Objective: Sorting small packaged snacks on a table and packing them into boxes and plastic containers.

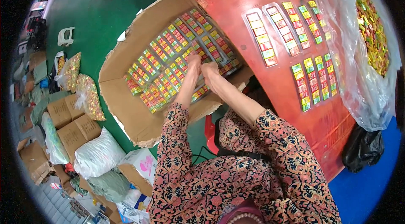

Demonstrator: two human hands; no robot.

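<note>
Both my arms reach into an open cardboard box filled with rows of long clear trays of small red, yellow and green wrapped cubes. My left hand is closed over the trays right of the box's middle. Close beside it, my right hand is closed too, its fingers curled downward. Whatever the fingers pinch is mostly hidden beneath the hands. A tray with a dark edge lies just beyond my right hand, among the others near the box's right side.
On the red table to the right, several filled trays lie in two rows. A clear plastic bag of loose cubes and a black bag are beyond. Cartons, sacks and a white stool stand left.
</note>
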